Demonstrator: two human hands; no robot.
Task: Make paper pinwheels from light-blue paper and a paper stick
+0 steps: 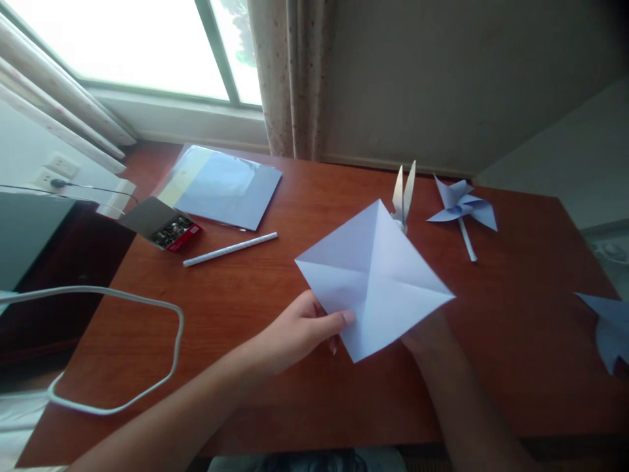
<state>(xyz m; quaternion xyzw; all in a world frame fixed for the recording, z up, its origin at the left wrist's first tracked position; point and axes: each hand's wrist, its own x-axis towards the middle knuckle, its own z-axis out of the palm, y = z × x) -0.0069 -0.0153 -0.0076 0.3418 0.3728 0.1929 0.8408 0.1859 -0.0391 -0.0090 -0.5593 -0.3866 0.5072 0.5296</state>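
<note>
We hold the creased paper square (pixel 376 282) above the middle of the desk (pixel 275 406), nearer its front edge than its back edge. It is turned like a diamond: one corner points toward us, one toward the back edge, and its widest line runs from left to right. Creases meet at a slightly raised centre.

Our left hand (pixel 299 328) sits just left of the sheet's near corner and pinches the lower left edge, with the thumb on top and the fingers tucked below. Our right hand (pixel 425 331) comes up under the lower right edge. The sheet covers most of it, so we cannot tell how it grips. Both hands touch the sheet from the near side, and the far half is free.

Just behind the far corner stands a small white folded piece (pixel 403 193) with two upright points, close to the sheet and perhaps touching it. To the right of that, a blue pinwheel (pixel 462 206) lies flat near the back edge. More blue folded paper (pixel 609 328) lies at the right edge.

Well to the left lie a rolled paper stick (pixel 230 249), an open box of clips (pixel 164 226) and a sleeve of paper sheets (pixel 226 187) toward the back left corner. A white cable (pixel 122 347) loops over the left edge, apart from our left arm.
</note>
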